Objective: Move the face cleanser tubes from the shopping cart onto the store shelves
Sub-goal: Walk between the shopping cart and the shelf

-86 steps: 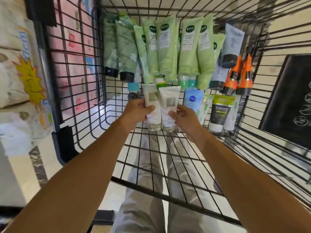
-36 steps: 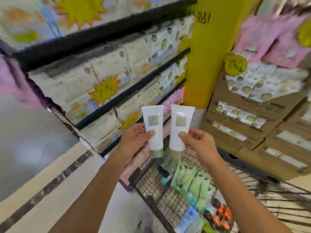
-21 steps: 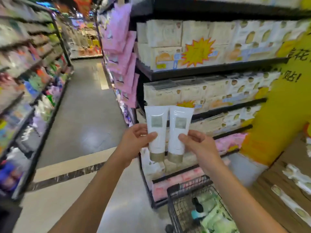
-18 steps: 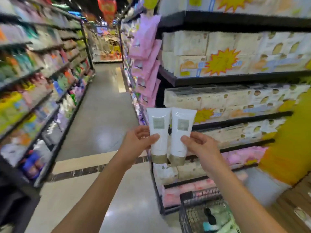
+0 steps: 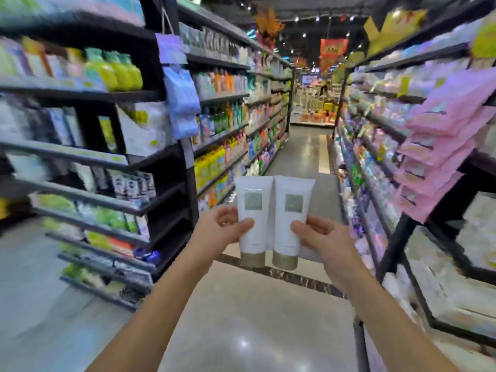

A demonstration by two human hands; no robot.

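I hold two white face cleanser tubes with gold caps side by side, caps down, at chest height over the aisle floor. My left hand [image 5: 221,232] pinches the left tube [image 5: 252,216] at its lower body. My right hand [image 5: 320,237] pinches the right tube [image 5: 291,218] the same way. The two tubes touch along their edges. Only a thin dark bar [image 5: 361,342] of the shopping cart shows, at the lower right.
Black store shelves [image 5: 112,157] with tubes and bottles run along my left. Shelves [image 5: 402,135] hung with pink packs [image 5: 440,146] line my right. A long aisle with a grey floor [image 5: 303,154] stretches ahead. The edges of the view are blurred.
The view has swung left from the tissue shelves and the cart to face down the aisle. Both hands still hold the two tubes together; the cart has dropped almost out of view.
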